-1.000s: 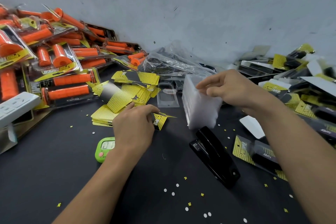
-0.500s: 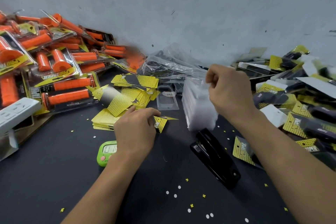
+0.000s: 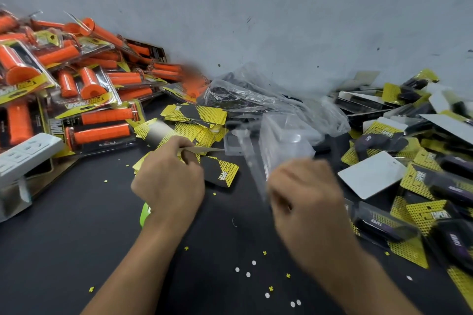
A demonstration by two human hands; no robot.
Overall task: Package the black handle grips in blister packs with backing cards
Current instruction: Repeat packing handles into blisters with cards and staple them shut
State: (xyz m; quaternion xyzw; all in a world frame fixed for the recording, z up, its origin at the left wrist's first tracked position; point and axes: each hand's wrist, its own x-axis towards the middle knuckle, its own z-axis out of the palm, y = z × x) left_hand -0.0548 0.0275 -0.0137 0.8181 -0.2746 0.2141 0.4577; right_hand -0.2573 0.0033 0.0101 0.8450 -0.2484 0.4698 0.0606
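My left hand pinches a backing card, seen edge-on, just above a loose pile of yellow-and-black backing cards. Another card lies flat to the right of that hand. My right hand is curled around a clear blister shell, which is blurred by motion and lifted off the stack of clear blister shells behind it. A crumpled plastic bag holding black handle grips lies against the wall. Packed black grips are heaped at the right.
Packs of orange grips pile up at the left beside a white power strip. A green device peeks out under my left wrist. A white card lies face-down at the right. Punched paper bits dot the black tabletop.
My right hand pulled a clear shell off the stack and came down toward me, now covering the black stapler. My left hand lifted a card from the pile.
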